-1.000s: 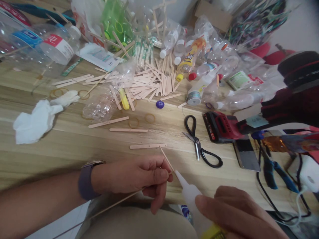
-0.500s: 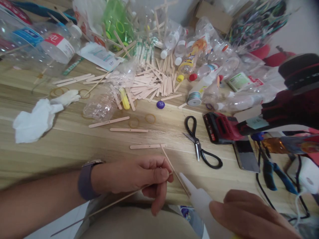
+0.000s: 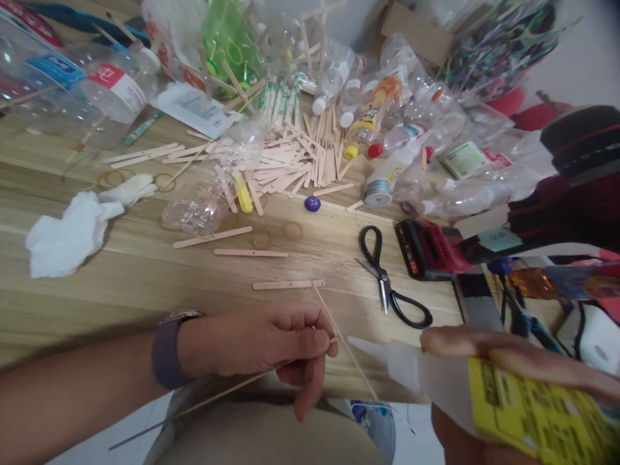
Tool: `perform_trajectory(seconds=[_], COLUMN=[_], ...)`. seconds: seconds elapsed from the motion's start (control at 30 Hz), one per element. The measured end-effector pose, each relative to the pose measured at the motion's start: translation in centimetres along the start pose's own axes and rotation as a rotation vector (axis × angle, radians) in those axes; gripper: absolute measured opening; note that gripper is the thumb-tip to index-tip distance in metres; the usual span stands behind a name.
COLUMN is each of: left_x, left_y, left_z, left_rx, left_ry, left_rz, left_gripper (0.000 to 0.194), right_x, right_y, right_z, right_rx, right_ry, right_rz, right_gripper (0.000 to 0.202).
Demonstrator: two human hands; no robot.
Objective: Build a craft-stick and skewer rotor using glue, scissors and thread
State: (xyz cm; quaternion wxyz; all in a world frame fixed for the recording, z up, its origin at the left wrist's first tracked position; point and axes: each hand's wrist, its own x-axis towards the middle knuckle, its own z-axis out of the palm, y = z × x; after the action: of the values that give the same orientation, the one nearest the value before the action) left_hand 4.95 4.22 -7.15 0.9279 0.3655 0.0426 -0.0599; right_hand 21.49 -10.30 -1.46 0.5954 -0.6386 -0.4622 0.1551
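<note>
My left hand is closed, pinching a thin wooden skewer whose short end pokes out past the thumb and whose long end slants down left. A second thin stick passes just right of those fingertips, its upper end over a craft stick on the table. Wrapped around a white glue bottle with a yellow label is my right hand. The bottle's tapered nozzle points left, close to the second stick and the skewer's end; I cannot tell whether it touches either.
Black scissors lie open in front of a red and black power tool. Craft sticks are heaped farther back, among plastic bottles. Crumpled tissue lies at left. The table's near edge runs below my hands.
My right hand has turned the glue bottle from steeply slanted to nearly level, showing its yellow label. The nozzle tip stays near the same spot. My left hand has barely moved.
</note>
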Motion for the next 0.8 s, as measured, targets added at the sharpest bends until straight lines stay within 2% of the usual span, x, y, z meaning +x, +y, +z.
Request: perform_trajectory(seconds=[0.07, 0.2, 0.3, 0.4, 0.57, 0.8], left_x=[0.0, 0.1, 0.2, 0.2, 0.0, 0.1], left_y=[0.0, 0.0, 0.0, -0.1, -0.2, 0.0], left_z=[0.0, -0.1, -0.2, -0.3, -0.3, -0.2], left_rx=[-0.017, 0.002, 0.009, 0.009, -0.006, -0.043], left_ry=[-0.011, -0.027, -0.038, -0.053, -0.047, -0.057], left_rz=[0.013, 0.017, 0.017, 0.018, 0.001, -0.019], left_gripper=[0.036, 0.036, 0.037, 0.037, 0.037, 0.036], right_x=[0.3, 0.0, -0.2, -0.2, 0.1, 0.7], right_y=[-0.1, -0.8, -1.2, -0.6, 1.6, 2.3], right_z=[1.2, 3.2, 3.8, 3.3, 1.7, 1.6], right_rx=[0.161, 0.157, 0.141, 0.17, 0.242, 0.27], right_ry=[0.017, 0.125, 0.165, 0.16, 0.098, 0.044], right_rz=[-0.046, 0.12, 0.14, 0.174, 0.275, 0.234], right_gripper=[0.023, 0.027, 0.025, 0.017, 0.021, 0.023])
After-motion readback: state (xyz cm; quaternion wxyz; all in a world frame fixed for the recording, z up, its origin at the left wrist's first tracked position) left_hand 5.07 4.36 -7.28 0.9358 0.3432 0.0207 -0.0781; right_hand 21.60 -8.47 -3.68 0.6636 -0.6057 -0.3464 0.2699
